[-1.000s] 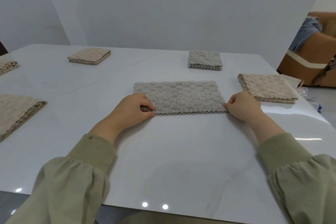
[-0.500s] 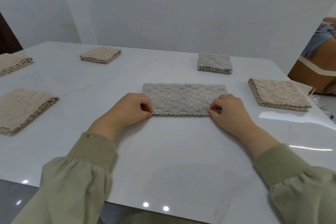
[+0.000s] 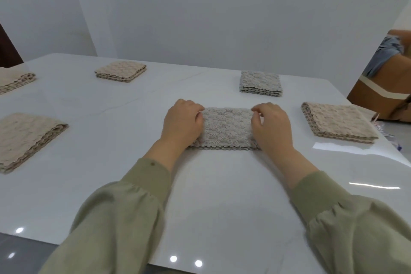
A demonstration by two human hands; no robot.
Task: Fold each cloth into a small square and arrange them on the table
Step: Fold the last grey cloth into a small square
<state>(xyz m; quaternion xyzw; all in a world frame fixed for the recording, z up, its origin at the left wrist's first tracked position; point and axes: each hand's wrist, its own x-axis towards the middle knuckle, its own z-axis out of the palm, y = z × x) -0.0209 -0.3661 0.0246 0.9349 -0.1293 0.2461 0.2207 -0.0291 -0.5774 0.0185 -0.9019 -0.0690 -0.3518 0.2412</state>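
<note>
On the white bench (image 3: 222, 196), the left hand (image 3: 182, 122) and right hand (image 3: 272, 125) curl their fingers over opposite ends of the grey cloth (image 3: 226, 129), gripping it mid-bench. Farther off lie a folded beige square (image 3: 338, 124) on the right and a grey square (image 3: 260, 83) behind.

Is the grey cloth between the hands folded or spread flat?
Folded: the grey cloth shows stacked wavy layers along its near edge.
</note>
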